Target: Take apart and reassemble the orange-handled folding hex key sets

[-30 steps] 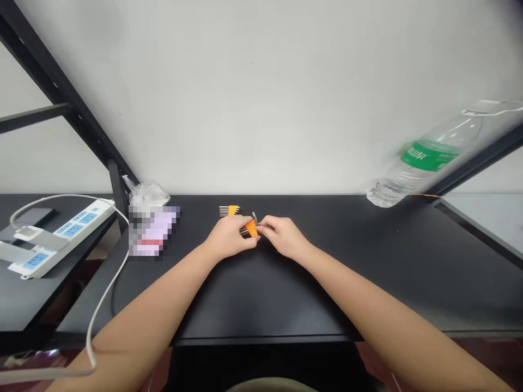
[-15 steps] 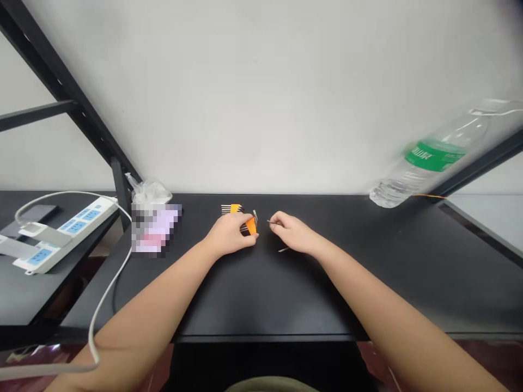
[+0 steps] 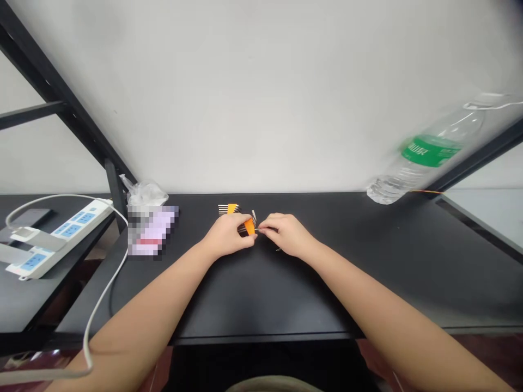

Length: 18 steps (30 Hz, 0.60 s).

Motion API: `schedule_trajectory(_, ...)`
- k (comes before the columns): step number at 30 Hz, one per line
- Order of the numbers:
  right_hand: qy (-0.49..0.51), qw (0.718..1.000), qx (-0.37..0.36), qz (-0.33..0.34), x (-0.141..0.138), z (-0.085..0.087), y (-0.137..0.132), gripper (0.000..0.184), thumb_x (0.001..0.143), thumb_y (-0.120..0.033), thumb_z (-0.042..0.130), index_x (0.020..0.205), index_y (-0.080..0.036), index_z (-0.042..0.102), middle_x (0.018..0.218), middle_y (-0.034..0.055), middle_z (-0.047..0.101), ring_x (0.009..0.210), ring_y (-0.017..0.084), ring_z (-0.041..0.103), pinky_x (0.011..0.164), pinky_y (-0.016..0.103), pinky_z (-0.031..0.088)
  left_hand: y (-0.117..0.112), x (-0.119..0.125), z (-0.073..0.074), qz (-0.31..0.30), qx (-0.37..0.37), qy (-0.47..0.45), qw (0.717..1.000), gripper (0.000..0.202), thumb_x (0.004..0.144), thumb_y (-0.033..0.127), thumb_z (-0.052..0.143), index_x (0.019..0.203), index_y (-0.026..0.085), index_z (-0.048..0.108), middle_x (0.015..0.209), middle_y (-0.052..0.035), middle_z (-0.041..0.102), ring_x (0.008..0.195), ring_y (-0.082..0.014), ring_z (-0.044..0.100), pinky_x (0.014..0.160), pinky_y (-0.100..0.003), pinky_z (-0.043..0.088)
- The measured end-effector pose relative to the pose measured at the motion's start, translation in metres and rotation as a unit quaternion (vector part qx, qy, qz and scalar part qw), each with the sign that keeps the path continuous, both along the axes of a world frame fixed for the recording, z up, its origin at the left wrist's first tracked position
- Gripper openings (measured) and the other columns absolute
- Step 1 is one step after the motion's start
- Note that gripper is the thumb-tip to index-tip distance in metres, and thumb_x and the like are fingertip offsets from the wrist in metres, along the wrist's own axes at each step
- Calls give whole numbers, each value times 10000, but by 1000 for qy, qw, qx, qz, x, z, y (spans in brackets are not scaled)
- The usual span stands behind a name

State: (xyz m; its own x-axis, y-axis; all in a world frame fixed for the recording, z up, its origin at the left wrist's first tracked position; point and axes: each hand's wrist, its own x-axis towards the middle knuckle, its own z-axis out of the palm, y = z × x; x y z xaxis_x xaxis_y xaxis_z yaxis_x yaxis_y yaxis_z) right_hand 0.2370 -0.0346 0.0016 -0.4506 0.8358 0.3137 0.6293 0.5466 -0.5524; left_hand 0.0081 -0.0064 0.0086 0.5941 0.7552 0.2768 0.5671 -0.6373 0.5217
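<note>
At centre frame, the left hand (image 3: 225,236) pinches an orange holder (image 3: 250,226) while the right hand (image 3: 288,234) grips a thin metal rod (image 3: 257,230) at its edge, seemingly an alignment step needing steadiness.

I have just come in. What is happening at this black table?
A person works at the black table. The left hand grips an orange holder with metal rods; the right hand pinches another rod at its edge, inserted or not, I cannot tell. A second orange holder lies beyond the left hand.
</note>
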Motion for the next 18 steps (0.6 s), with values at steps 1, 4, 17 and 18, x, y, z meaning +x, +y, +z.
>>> schedule_trajectory(1, -13, 1000, 10, 4, 0, -1, 0, 199, 991, -206, 578, 960, -237, 772, 953, 51, 744, 891, 210, 644, 838, 362, 488, 0, 0, 0, 0, 2, 2, 1000, 149, 792, 331, 695, 823, 209, 615, 771, -5, 632, 704, -159, 559, 663, -271, 422)
schedule_trajectory(4, -55, 997, 41, 17, -1, 1, -1, 220, 1001, -202, 556, 963, -232, 770, 921, 69, 730, 911, 231, 607, 855, 386, 473, 0, 0, 0, 2, 7, 10, 1000, 162, 795, 344, 694, 802, 208, 607, 757, -6, 630, 697, -160, 559, 659, -272, 423)
schedule_trajectory(17, 18, 997, 24, -65, -17, -2, -12, 274, 944, -176, 562, 1203, -239, 626, 1274, 110, 537, 872, 183, 632, 783, 359, 557, 0, 1, -1, 25, 14, 11, 1000, 191, 790, 363, 697, 760, 206, 591, 700, 14, 607, 635, -139, 508, 615, -269, 386)
schedule_trajectory(18, 70, 995, -1, -67, -17, -3, -10, 306, 932, -164, 566, 1227, -236, 603, 1304, 116, 528, 916, 187, 655, 824, 368, 577, 0, 0, -1, 29, 11, 9, 999, 195, 790, 366, 699, 757, 206, 592, 697, 15, 610, 631, -138, 508, 614, -268, 385)
